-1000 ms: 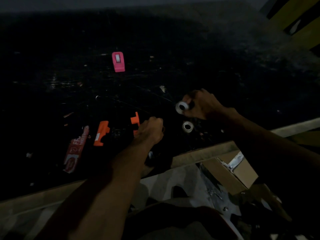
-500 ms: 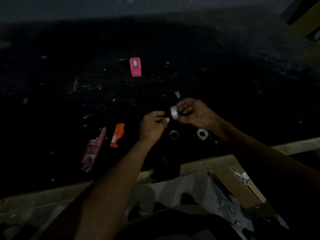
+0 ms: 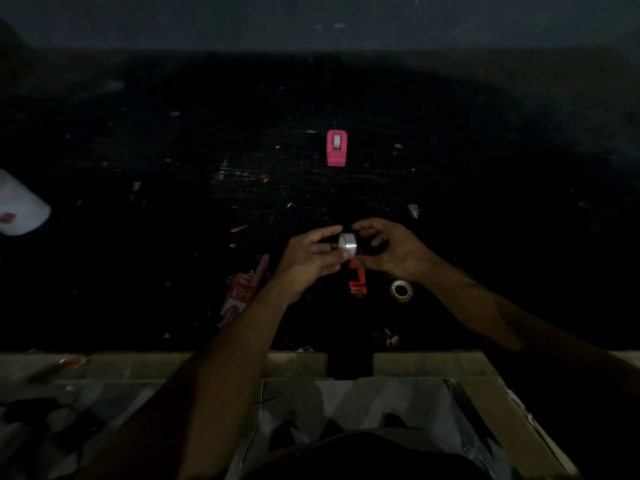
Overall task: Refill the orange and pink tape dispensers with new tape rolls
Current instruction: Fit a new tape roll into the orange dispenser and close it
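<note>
A small clear tape roll [image 3: 347, 245] is held above the dark table [image 3: 138, 237] between both hands. My left hand [image 3: 308, 258] pinches it from the left; my right hand [image 3: 391, 251] has its fingertips curled at the roll's right side. Under the hands lies the orange dispenser [image 3: 357, 279], partly hidden by them. A second tape roll [image 3: 401, 290] lies flat on the table just right of it. The pink dispenser [image 3: 336, 148] stands farther back, with a white roll showing in it.
A red printed wrapper [image 3: 242, 292] lies left of my left forearm. A white object [image 3: 19, 206] sits at the far left edge. Small scraps dot the tabletop. A cardboard box [image 3: 485, 393] and plastic sheeting lie below the table's front edge.
My left hand left the table and came up to the roll held in my right hand. Both hands now meet on it. The view has swung left, so everything appears farther right.
</note>
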Motion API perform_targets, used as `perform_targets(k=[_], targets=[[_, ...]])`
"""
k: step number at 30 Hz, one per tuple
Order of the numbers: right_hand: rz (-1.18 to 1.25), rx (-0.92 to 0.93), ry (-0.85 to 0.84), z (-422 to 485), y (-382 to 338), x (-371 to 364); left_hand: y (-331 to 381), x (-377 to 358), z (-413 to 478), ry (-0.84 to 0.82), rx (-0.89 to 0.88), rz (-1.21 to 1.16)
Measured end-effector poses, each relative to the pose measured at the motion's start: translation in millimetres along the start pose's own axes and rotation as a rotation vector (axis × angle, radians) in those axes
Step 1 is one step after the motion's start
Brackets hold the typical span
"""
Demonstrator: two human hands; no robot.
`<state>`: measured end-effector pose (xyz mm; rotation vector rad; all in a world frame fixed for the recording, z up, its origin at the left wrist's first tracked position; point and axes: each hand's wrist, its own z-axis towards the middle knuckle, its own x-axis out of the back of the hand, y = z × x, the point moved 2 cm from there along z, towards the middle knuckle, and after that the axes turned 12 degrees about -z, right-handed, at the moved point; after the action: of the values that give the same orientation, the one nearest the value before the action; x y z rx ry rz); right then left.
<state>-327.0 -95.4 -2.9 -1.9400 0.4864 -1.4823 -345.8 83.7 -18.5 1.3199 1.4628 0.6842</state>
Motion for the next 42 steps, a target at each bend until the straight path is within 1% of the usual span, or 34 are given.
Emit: perform_targets(k=[3,4,6,7,9,10,12,18,22,24,26,29,32,35,37,40,42], targets=[[-0.007,-0.079,0.019,7.3,8.3,-1.3,1.2,13.5,0.7,0.024,0.015,0.017],[-0.001,-0.11,0.003,8.1,10.1,-1.6,0.7,18.4,1.1,0.026,0.028,0.015],[0.086,-0.149,-0.076,9.1,14.5,-4.1,-1.7,26.9,2.6,0.023,0.054,0.006],[0.018,-0.132,-0.099,7.2,7.6,-4.8,-3.4,30.3,3.9,0.018,0.066,0.002],[0.016,-0.171,-0.17,10.0,10.8,-11.9,-5.7,34.5,6.4,0.006,0.086,-0.006],[0.102,-0.238,-0.172,12.0,15.6,-15.2,-6.4,35.1,7.4,0.001,0.094,-0.01],[0.088,-0.275,-0.175,12.0,21.1,-16.0,-7.1,34.8,9.0,-0.004,0.104,-0.021],[-0.002,-0.25,-0.206,11.7,26.1,-18.5,-6.4,31.8,10.8,0.003,0.126,-0.04],[-0.036,-0.215,-0.184,11.6,27.9,-19.3,-4.3,31.7,9.3,0.014,0.135,-0.08],[0.023,-0.228,-0.159,11.8,29.2,-18.5,-3.1,31.9,8.2,0.013,0.138,-0.092],[0.134,-0.251,-0.091,11.9,29.9,-17.5,-1.9,32.7,7.5,0.016,0.156,-0.107],[0.261,-0.286,-0.008,10.0,27.2,-12.9,-1.1,31.4,5.2,0.04,0.228,-0.155],[0.324,-0.295,-0.017,6.6,24.0,-10.1,-3.5,27.5,2.9,0.045,0.313,-0.165],[0.331,-0.297,-0.015,4.5,23.9,-9.0,-5.8,23.2,3.3,0.041,0.351,-0.151],[0.327,-0.295,-0.01,3.2,23.5,-7.7,-6.9,20.8,4.1,0.028,0.333,-0.158],[0.327,-0.301,-0.019,1.3,23.2,-5.2,-8.5,21.4,6.9,-0.038,0.242,-0.134],[0.332,-0.295,-0.019,-0.9,21.9,-3.7,-8.5,22.7,7.1,-0.048,0.197,-0.157]])
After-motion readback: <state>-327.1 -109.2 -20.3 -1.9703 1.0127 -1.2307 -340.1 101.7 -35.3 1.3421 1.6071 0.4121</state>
